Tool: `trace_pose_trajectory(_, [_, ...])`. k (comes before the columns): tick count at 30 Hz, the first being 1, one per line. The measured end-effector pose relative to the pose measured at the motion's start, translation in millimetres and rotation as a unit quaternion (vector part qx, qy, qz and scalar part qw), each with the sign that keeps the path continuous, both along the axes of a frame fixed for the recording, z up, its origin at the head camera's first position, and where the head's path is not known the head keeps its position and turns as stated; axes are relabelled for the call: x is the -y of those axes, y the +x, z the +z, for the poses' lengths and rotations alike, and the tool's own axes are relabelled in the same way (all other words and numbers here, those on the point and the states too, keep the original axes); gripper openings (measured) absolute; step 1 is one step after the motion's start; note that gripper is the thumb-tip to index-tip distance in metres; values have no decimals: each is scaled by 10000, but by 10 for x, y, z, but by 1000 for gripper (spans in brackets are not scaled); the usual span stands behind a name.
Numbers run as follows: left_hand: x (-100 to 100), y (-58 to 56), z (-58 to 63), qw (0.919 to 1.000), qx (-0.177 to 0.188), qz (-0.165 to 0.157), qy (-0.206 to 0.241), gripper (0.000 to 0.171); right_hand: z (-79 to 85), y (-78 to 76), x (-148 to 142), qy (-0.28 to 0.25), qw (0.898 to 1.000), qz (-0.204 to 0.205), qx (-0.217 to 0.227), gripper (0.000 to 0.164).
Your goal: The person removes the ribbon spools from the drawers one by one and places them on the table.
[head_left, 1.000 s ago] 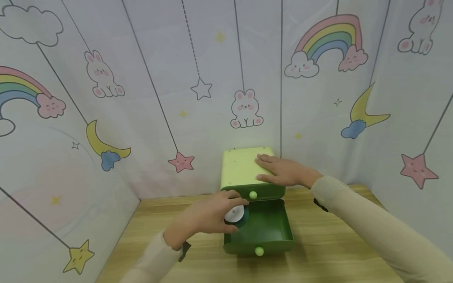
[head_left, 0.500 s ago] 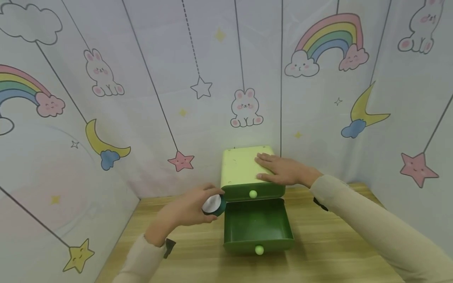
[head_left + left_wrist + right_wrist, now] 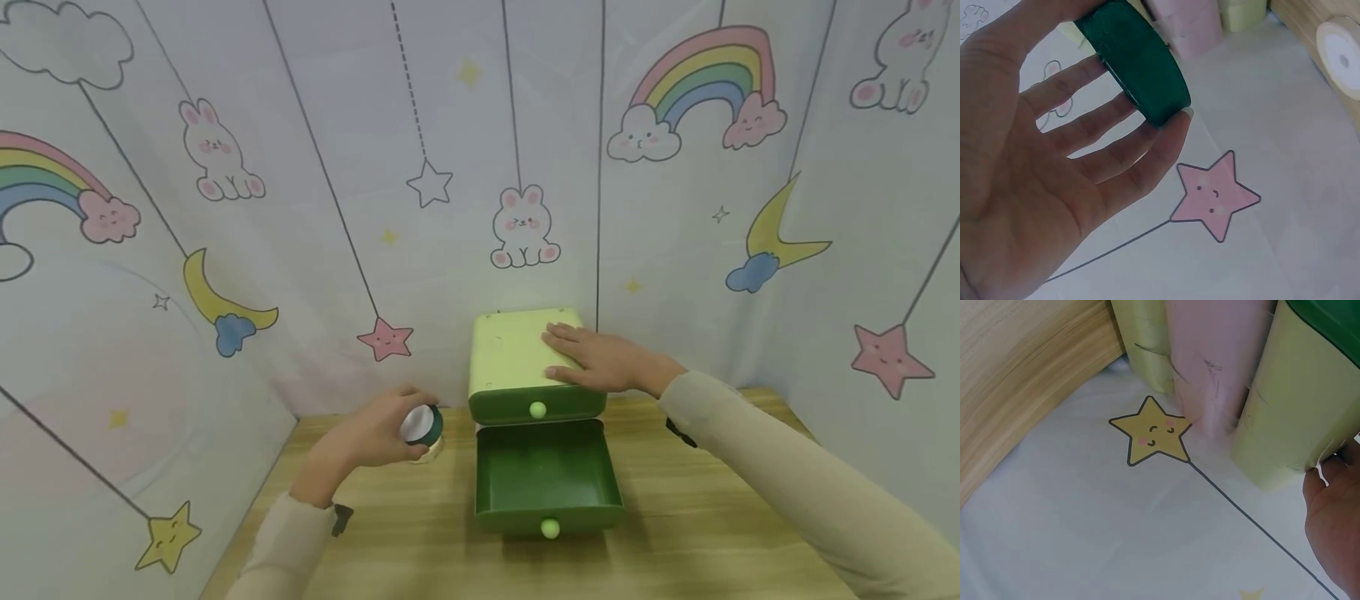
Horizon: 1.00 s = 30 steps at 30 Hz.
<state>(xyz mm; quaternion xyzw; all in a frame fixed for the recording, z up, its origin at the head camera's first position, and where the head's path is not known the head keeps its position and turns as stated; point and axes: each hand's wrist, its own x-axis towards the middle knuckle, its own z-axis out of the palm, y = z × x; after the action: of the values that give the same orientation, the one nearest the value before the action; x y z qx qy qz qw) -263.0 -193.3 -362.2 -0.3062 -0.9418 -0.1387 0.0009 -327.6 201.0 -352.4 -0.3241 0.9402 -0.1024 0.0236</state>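
Observation:
My left hand (image 3: 375, 429) holds a roll of dark green ribbon (image 3: 434, 423), its white side disc facing up, to the left of the drawer box (image 3: 506, 350). In the left wrist view the thumb and fingertips pinch the green ribbon roll (image 3: 1141, 62) at its edges. Directly beneath it in the head view shows part of a pale spool (image 3: 432, 455); the left wrist view has this white-faced spool (image 3: 1342, 59) on the wood. My right hand (image 3: 607, 363) lies flat on the box's light green top, fingers straight. The lower green drawer (image 3: 510, 521) is pulled out, nothing inside.
The upper drawer, with its round knob (image 3: 537, 410), is closed. Pink and pale green tiers (image 3: 1213, 369) of the box show in the right wrist view. Around the wooden table (image 3: 390, 533) stand cloth walls (image 3: 337, 167) printed with stars, rabbits and rainbows.
My left hand has lifted the green ribbon roll out of the lower drawer and carried it left, over the table beside the box. My right hand has stayed on the top.

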Motion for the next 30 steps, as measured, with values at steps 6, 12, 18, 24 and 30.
trace_pose_trajectory(6, [207, -135, -213, 9992, 82, 380, -134, 59, -54, -11, 3, 61, 10000, -10, 21, 86])
trace_pose_trajectory(12, [394, -301, -481, 9962, 107, 727, -465, 59, -62, -16, 2, 78, 10000, -33, 0, 85])
trace_pose_trajectory(18, [588, -432, -717, 9925, 131, 949, -761, 64, -34, -11, 7, 34, 10000, -49, 57, 84])
trace_pose_trajectory(24, [722, -593, -889, 9896, 506, 1159, -681, 65, -27, -11, -5, 41, 10000, -54, 27, 84])
trace_pose_trajectory(30, [835, -733, -1065, 9897, 644, 1191, -461, 66, -15, -14, -12, 62, 9999, -81, 31, 84])
